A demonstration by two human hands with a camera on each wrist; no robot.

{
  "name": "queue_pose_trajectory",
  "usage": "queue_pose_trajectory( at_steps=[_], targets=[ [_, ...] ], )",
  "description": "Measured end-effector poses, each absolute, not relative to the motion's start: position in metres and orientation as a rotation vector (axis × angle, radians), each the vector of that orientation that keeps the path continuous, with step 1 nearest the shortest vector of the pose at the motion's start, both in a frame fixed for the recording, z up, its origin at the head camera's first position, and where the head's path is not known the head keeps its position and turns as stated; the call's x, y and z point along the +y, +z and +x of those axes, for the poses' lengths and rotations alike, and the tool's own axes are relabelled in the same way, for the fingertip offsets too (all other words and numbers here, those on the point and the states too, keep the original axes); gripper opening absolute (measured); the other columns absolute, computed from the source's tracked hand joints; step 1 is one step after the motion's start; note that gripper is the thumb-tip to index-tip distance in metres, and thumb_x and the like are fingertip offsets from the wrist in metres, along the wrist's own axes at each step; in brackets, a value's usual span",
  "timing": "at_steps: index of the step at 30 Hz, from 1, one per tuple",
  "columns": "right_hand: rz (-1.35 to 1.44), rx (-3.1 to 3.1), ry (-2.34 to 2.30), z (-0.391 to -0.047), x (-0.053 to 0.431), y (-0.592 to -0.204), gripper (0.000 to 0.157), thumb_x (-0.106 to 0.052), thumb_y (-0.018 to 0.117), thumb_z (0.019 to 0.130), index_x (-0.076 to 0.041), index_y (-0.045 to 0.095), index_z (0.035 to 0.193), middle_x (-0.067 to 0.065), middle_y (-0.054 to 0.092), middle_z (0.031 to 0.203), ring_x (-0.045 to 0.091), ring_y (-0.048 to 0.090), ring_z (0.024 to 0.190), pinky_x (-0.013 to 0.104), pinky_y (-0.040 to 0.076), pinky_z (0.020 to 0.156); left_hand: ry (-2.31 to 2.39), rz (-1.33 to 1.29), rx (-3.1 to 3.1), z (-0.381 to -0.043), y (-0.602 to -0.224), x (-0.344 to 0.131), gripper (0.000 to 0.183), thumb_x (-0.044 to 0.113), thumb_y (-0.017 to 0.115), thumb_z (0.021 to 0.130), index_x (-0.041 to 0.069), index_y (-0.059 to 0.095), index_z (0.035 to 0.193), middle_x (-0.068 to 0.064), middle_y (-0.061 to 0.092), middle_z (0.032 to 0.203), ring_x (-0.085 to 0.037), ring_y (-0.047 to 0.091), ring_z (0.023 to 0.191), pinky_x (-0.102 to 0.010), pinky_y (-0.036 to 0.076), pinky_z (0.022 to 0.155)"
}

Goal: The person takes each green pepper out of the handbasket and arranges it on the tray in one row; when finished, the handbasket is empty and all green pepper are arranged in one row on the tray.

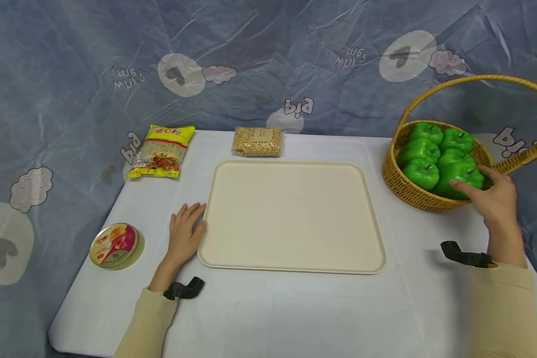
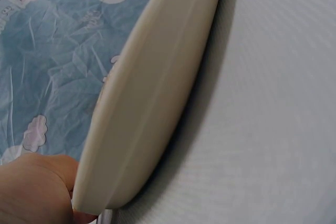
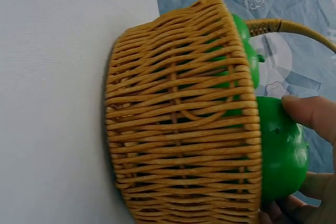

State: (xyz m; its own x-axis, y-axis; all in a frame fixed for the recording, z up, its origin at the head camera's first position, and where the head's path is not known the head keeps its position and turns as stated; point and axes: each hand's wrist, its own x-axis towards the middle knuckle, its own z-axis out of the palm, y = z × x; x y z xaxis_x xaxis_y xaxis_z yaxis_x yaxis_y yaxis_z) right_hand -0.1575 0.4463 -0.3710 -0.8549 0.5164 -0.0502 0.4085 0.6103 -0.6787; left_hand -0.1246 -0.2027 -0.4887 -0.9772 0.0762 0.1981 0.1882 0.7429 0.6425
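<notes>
A person in beige sleeves works at a white table. At its back right, a woven basket holds several glossy green bell peppers. The right grip, a bare hand, is clasped around one green pepper at the basket's near right side, thumb on one face and fingers curled around the other; the pepper sits among its neighbours, bulging above the rim.

The likeliest trouble is a slip: the skin looks smooth and rounded, so a light or off-centre hold could let the pepper roll free. The peppers are packed close, so drawing one out might drag another over the rim. The tall arched handle rises right beside the hand; a knuckle or the pepper catching it could tip or pull the basket, which stands near the table's edge with no hand steadying it.

The left grip is relaxed, fingers extended and grasping nothing, at the left edge of a bare cream tray. A careless push there could slide the tray towards the basket. The round tin, to the left, could be knocked if that arm swings outward.
</notes>
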Motion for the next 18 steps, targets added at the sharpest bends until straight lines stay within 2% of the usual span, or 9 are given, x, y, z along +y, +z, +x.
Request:
queue_pose_trajectory(
  at_steps=[2, 5, 7, 9, 18],
  targets=[
    [-0.819, -2.643, 1.057, -0.157, 0.446, -0.366, 0.084, -0.044, 0.064, 0.089, -0.016, 0.023, 0.156, 0.013, 0.022, 0.155, 0.030, 0.029, 0.136, 0.039, 0.030, 0.117, -1.049, -0.213, -2.783, -0.125, -0.488, -0.203, 0.045, 0.013, 0.054, 0.097, 0.005, 0.051, 0.142, -0.022, 0.044, 0.148, -0.045, 0.019, 0.146, -0.067, -0.001, 0.115],
    [-0.871, -2.566, 1.037, -0.155, 0.444, -0.359, 0.079, -0.040, 0.067, 0.088, -0.026, 0.027, 0.155, -0.008, 0.029, 0.148, 0.009, 0.036, 0.126, 0.025, 0.036, 0.108, -1.053, -0.210, -2.785, -0.124, -0.487, -0.202, 0.046, 0.013, 0.054, 0.097, 0.005, 0.051, 0.142, -0.022, 0.044, 0.148, -0.045, 0.019, 0.146, -0.067, -0.001, 0.115],
    [-0.882, -2.515, 1.043, -0.153, 0.441, -0.353, 0.076, -0.038, 0.068, 0.087, -0.031, 0.030, 0.153, -0.022, 0.028, 0.139, -0.004, 0.034, 0.116, 0.017, 0.037, 0.096, -1.054, -0.205, -2.789, -0.124, -0.487, -0.202, 0.046, 0.013, 0.054, 0.097, 0.005, 0.051, 0.141, -0.022, 0.044, 0.148, -0.045, 0.019, 0.146, -0.067, -0.001, 0.115],
    [-0.868, -2.467, 1.040, -0.150, 0.436, -0.346, 0.073, -0.035, 0.069, 0.087, -0.034, 0.033, 0.151, -0.030, 0.026, 0.131, -0.012, 0.028, 0.108, 0.013, 0.033, 0.088, -1.054, -0.201, -2.794, -0.124, -0.487, -0.202, 0.045, 0.013, 0.054, 0.097, 0.005, 0.051, 0.141, -0.022, 0.044, 0.148, -0.045, 0.019, 0.146, -0.067, -0.001, 0.115],
    [-0.677, -2.437, 0.989, -0.143, 0.391, -0.323, 0.070, -0.026, 0.073, 0.085, -0.032, 0.043, 0.147, -0.035, 0.025, 0.110, -0.013, 0.026, 0.104, 0.013, 0.036, 0.091, -1.053, -0.203, -2.792, -0.124, -0.487, -0.202, 0.045, 0.013, 0.054, 0.097, 0.005, 0.051, 0.142, -0.021, 0.044, 0.148, -0.045, 0.019, 0.146, -0.067, -0.001, 0.115]
  ],
)
